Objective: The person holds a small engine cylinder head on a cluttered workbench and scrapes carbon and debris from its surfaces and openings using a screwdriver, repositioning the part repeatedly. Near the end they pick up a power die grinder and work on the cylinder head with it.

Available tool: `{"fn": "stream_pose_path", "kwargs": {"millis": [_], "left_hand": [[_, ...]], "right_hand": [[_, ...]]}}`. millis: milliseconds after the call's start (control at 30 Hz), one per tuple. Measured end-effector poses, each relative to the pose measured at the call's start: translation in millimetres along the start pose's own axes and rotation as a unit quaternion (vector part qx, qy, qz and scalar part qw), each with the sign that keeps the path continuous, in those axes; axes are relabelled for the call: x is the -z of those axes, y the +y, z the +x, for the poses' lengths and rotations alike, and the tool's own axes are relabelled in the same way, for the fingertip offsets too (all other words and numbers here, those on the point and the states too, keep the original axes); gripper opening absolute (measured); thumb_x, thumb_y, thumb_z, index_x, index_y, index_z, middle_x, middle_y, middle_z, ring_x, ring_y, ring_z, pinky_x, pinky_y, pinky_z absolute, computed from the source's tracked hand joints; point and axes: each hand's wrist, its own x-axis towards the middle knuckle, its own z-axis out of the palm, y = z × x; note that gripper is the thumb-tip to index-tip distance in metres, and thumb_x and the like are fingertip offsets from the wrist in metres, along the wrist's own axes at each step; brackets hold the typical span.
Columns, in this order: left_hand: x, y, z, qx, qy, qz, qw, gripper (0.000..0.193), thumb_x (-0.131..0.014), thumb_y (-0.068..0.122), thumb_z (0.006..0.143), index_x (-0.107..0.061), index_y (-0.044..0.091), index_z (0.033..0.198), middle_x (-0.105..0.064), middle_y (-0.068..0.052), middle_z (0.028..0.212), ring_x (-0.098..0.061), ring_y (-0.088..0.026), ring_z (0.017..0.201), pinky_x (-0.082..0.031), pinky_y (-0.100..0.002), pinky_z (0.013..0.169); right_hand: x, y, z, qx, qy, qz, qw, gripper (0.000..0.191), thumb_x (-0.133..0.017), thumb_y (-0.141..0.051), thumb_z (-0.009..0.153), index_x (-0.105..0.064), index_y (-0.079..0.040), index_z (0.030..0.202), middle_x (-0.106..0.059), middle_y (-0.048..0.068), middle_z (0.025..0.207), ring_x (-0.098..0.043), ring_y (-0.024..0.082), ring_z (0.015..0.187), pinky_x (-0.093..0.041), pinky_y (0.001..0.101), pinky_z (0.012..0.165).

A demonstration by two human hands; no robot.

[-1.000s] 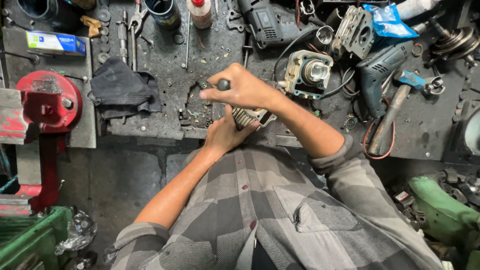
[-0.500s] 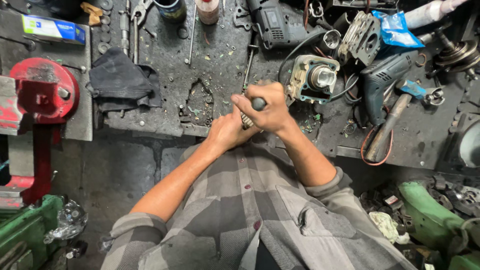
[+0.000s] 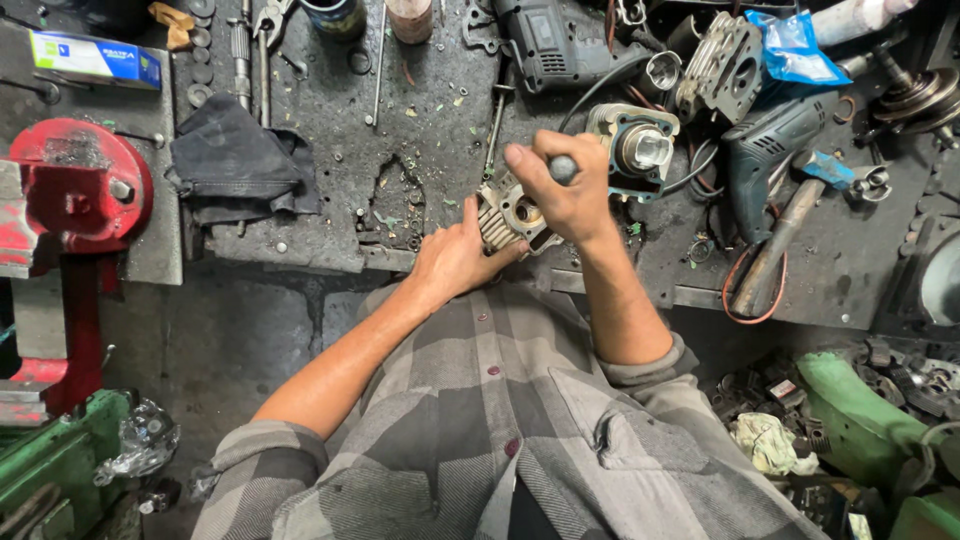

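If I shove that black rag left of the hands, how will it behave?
The rag lies crumpled in soft folds, so it is probably floppy and would bunch up rather than slide as one piece. It looks light, so a pinch should lift it. It sits on a gritty bench strewn with small bits, so it may drag some along.

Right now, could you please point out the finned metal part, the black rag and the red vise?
finned metal part (image 3: 500,218): head view, on its ribbed side.
black rag (image 3: 235,165): head view, middle of the cloth.
red vise (image 3: 75,185): head view, on its round red top.
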Motion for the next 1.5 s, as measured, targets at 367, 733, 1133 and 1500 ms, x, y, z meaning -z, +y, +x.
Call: {"fn": "stream_pose_path", "kwargs": {"millis": [367,733,1133,1500], "left_hand": [[-2,-4,4,0.001,-0.003,-0.003,1.0,0.104,-0.062,0.072,0.085,-0.032,-0.012,0.139,-0.071,-0.032,0.082,-0.071,-0.051,0.08,-0.056,-0.059,0.07],[-8,-3,7,-0.001,0.005,-0.003,1.0,0.104,-0.063,0.071,0.085,-0.033,-0.014,0.139,-0.071,-0.032,0.083,-0.072,-0.05,0.081,-0.057,-0.059,0.072],[-6,0,5,-0.003,0.001,-0.009,1.0,0.1,-0.064,0.073,0.084,-0.036,-0.007,0.137,-0.072,-0.032,0.088,-0.071,-0.05,0.083,-0.056,-0.059,0.072],[-9,-3,11,0.001,0.007,0.003,1.0,0.11,-0.063,0.072,0.085,-0.032,-0.017,0.141,-0.071,-0.032,0.081,-0.072,-0.049,0.078,-0.058,-0.056,0.067]], "right_hand": [[15,34,-7,0.037,0.251,0.272,0.928,0.032,-0.056,-0.013,0.104,-0.039,-0.006,0.077,-0.032,-0.001,0.054,-0.025,0.009,0.04,-0.025,0.0308,0.036],[28,36,-19,0.036,0.228,0.315,0.921,0.033,-0.053,-0.012,0.107,-0.037,-0.006,0.079,-0.031,0.002,0.055,-0.024,0.011,0.042,-0.026,0.029,0.035],[13,15,-16,0.085,0.029,-0.004,0.996,0.043,-0.068,-0.007,0.099,-0.045,-0.002,0.064,-0.052,0.006,0.059,-0.045,0.015,0.05,-0.036,0.0315,0.05],[5,44,-46,0.193,0.185,0.269,0.925,0.032,-0.062,-0.008,0.093,-0.039,-0.001,0.072,-0.04,0.003,0.053,-0.036,0.014,0.041,-0.033,0.0312,0.04]]}}
